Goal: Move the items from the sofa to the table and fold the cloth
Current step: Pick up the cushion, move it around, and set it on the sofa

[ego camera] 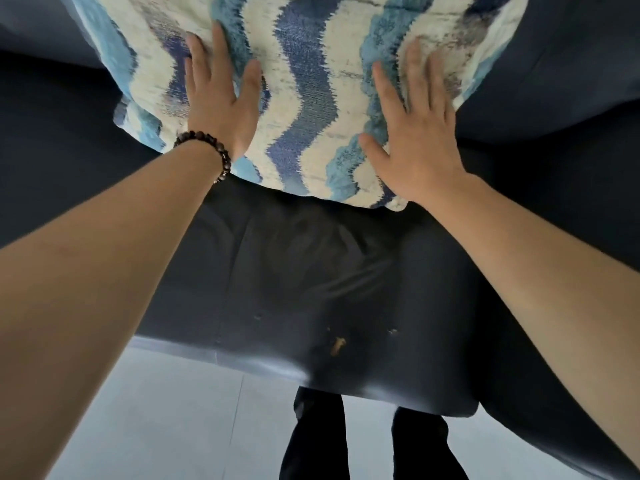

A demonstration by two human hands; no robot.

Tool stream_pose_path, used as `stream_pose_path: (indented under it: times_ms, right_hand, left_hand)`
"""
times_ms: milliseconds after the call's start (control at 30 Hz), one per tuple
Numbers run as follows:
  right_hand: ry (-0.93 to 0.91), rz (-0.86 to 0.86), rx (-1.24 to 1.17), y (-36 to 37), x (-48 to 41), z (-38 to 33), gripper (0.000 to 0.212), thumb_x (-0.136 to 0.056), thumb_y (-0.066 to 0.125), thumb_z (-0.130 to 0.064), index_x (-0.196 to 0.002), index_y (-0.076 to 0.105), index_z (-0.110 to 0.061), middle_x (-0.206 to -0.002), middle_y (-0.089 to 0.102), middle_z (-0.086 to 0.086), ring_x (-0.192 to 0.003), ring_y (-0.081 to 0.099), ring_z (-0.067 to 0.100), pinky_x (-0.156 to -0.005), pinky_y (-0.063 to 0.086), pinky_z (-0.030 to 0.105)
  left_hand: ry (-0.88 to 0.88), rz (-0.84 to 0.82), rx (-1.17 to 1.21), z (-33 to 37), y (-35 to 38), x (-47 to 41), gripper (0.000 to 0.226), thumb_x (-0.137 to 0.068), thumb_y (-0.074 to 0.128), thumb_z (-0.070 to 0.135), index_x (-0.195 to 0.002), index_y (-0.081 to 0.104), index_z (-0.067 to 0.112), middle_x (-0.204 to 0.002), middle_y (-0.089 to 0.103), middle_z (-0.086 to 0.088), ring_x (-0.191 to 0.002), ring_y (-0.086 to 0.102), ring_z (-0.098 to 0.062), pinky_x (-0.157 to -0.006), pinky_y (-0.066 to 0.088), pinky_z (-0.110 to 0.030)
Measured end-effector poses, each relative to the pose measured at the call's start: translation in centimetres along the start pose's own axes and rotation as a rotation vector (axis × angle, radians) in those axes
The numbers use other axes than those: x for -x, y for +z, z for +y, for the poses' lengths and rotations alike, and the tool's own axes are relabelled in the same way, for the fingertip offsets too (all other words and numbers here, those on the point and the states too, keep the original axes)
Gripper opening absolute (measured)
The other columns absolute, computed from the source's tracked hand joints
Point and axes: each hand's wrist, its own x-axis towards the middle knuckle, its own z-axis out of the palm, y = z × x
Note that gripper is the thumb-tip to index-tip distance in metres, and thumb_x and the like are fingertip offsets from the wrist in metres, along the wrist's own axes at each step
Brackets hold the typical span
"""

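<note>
Now your left hand (221, 109) and right hand (415, 140) lie flat, fingers spread, on pillow (304, 91). Nothing gripped yet. Pillow leans at far side of sofa (311, 289), wide side left-right, both hands equally near.

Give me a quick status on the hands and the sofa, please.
Left hand and right hand flat, open on patterned cushion. Cushion on sofa. Nothing blocking.

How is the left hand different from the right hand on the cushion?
The left hand has a dark bead bracelet at its wrist; the right hand has a bare wrist. The left hand lies higher on the cushion; the right hand is near its lower edge. Both lie flat, fingers spread.
</note>
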Motion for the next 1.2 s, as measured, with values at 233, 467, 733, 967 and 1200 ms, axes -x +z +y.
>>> stream_pose_path:
  times_ms: [233, 467, 733, 967, 1200]
  right_hand:
    - [0.213, -0.33, -0.329, -3.6, 12.8, 0.5, 0.058, -0.105, 0.033, -0.046, -0.155, 0.025, -0.018, -0.163, 0.022, 0.007, -0.149, 0.018, 0.025, -0.117, 0.024, 0.042]
    - [0.353, -0.276, -0.777, -18.0, 35.0, -0.6, 0.058, -0.097, 0.039, -0.058, -0.149, 0.036, -0.032, -0.146, 0.042, -0.017, -0.13, 0.038, -0.008, -0.111, 0.035, 0.028]
    - [0.21, -0.111, -0.95, -34.2, 47.9, -0.1, 0.04, -0.09, 0.049, -0.053, -0.128, 0.054, -0.042, -0.122, 0.059, -0.025, -0.116, 0.056, -0.004, -0.092, 0.049, 0.024]
    - [-0.199, -0.129, -1.047, -39.8, 47.5, -4.9, 0.051, -0.089, 0.067, -0.022, -0.138, 0.05, -0.025, -0.125, 0.059, -0.018, -0.116, 0.057, 0.003, -0.09, 0.051, 0.027]
    - [-0.578, -0.199, -1.058, -41.4, 52.7, -16.0, 0.06, -0.084, 0.064, -0.041, -0.14, 0.046, -0.028, -0.13, 0.055, -0.02, -0.12, 0.055, 0.002, -0.087, 0.051, 0.021]
  left_hand:
    - [-0.089, -0.306, 0.094, 2.7, 0.9, 17.8, 0.053, -0.103, 0.036, 0.04, -0.149, 0.035, 0.015, -0.158, 0.029, -0.003, -0.146, 0.024, -0.015, -0.119, 0.013, -0.026]
    - [-0.397, -0.094, 0.399, 14.5, -7.9, 44.3, 0.049, -0.096, 0.043, 0.04, -0.143, 0.042, 0.027, -0.144, 0.043, 0.015, -0.135, 0.041, -0.007, -0.112, 0.031, -0.027]
    - [-0.529, 0.385, 0.487, 24.7, -20.9, 63.4, 0.043, -0.09, 0.055, 0.03, -0.133, 0.05, 0.034, -0.122, 0.063, 0.016, -0.116, 0.056, 0.003, -0.085, 0.047, -0.011]
    - [-0.549, 0.759, 0.469, 26.1, -26.5, 73.3, 0.045, -0.091, 0.06, 0.016, -0.131, 0.047, 0.033, -0.122, 0.061, 0.016, -0.114, 0.057, 0.002, -0.09, 0.046, -0.023]
    - [-0.538, 1.061, 0.487, 21.8, -31.0, 84.7, 0.048, -0.092, 0.06, 0.016, -0.135, 0.046, 0.027, -0.124, 0.06, 0.015, -0.113, 0.057, 0.004, -0.082, 0.048, -0.011]
